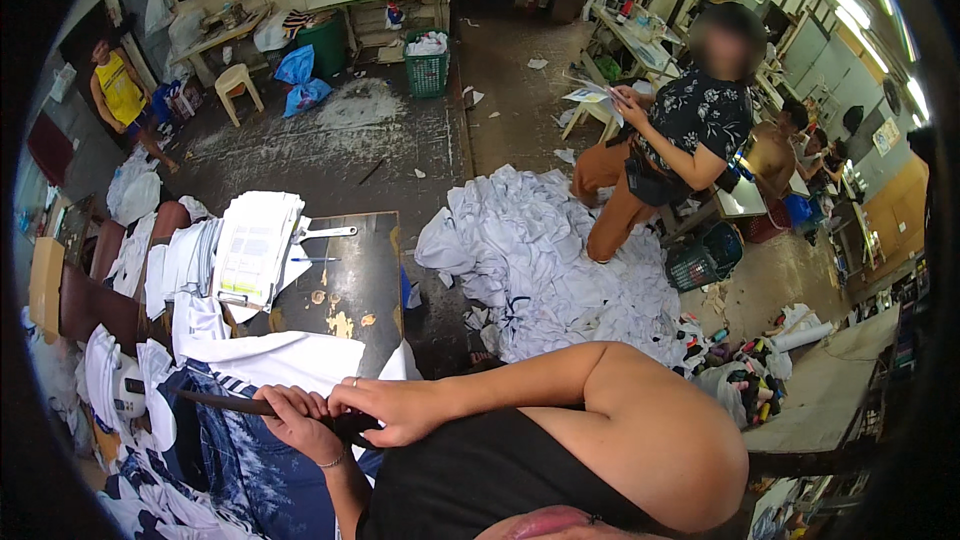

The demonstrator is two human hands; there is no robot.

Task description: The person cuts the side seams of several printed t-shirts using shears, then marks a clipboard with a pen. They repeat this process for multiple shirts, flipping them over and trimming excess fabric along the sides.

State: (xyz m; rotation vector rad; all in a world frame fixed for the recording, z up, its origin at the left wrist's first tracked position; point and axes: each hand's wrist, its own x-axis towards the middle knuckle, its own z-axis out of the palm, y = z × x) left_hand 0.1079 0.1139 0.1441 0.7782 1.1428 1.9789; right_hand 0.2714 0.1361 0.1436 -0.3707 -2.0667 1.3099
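My left hand (pixel 297 422) and my right hand (pixel 392 410) are both closed on a long dark strip (pixel 222 402), like a ruler or bar, held across the cloth in front of me. Under it lies blue-and-white printed fabric (pixel 235 470) and a white garment piece (pixel 270 352). My right arm bends across the lower part of the view. A bracelet sits on my left wrist and a ring on my right hand.
A dark worktable (pixel 355 275) holds a stack of white papers (pixel 255 245), a pen and scissors. A big heap of white fabric (pixel 545 260) lies on the floor. A person in a dark patterned shirt (pixel 690 130) stands beyond it holding papers. Another person in yellow (pixel 120 90) is at far left.
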